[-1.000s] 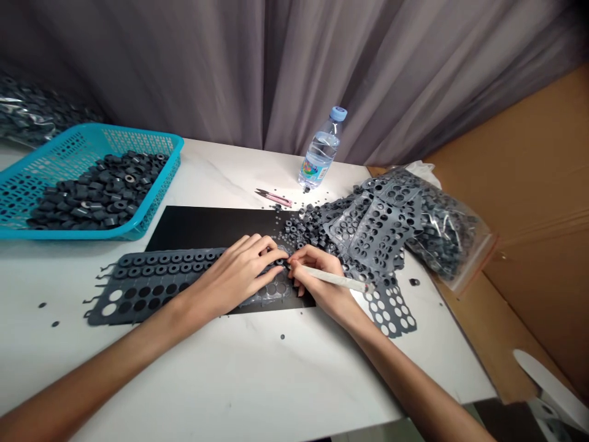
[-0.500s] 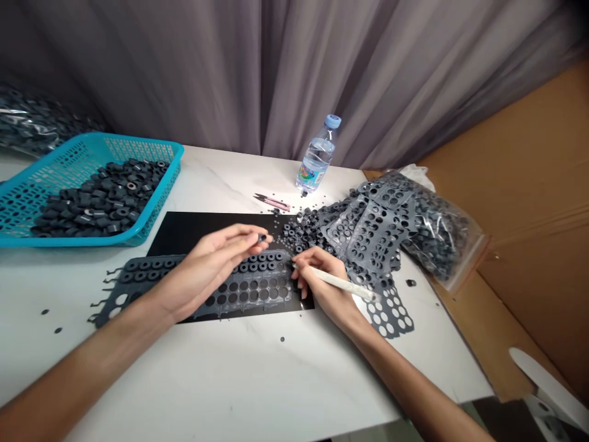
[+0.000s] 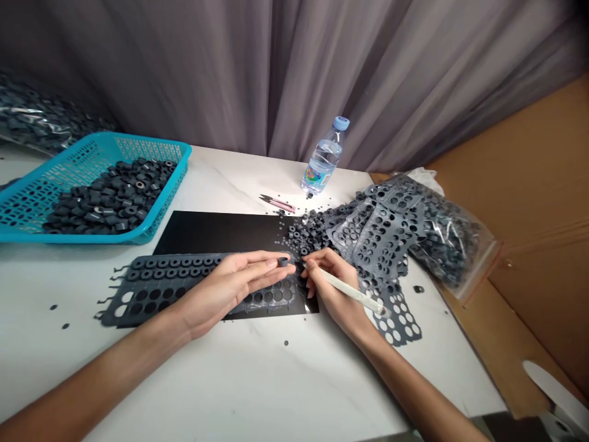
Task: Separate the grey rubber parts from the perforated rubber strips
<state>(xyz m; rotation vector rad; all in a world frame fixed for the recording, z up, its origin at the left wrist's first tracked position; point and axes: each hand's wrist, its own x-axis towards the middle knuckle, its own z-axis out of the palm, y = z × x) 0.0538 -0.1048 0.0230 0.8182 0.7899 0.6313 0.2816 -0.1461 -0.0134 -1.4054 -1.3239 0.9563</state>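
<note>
My left hand (image 3: 230, 282) holds a small dark grey rubber ring (image 3: 283, 262) at its fingertips, above a moulded grey rubber sheet (image 3: 138, 294). That sheet carries rows of rings along its far side and round holes nearer me, and it lies on a black board (image 3: 211, 230). Just to the right, my right hand (image 3: 332, 279) grips a white pen-like tool (image 3: 352, 290), its tip close to my left fingertips. What the tip looks like is hard to make out. A pile of loose rings (image 3: 306, 233) lies just beyond my right hand.
A turquoise basket (image 3: 159, 205) of rings stands at the left, a filled plastic bag (image 3: 41, 120) behind it. Pink thread snips (image 3: 278, 203) and a water bottle (image 3: 326, 156) are at the back. Punched sheets (image 3: 377, 227) and another bag (image 3: 453, 239) lie right.
My left hand has moved right and nearer to me with the ring, closer to the tool's tip. My right hand still holds the tool. The whole view has shifted slightly.
</note>
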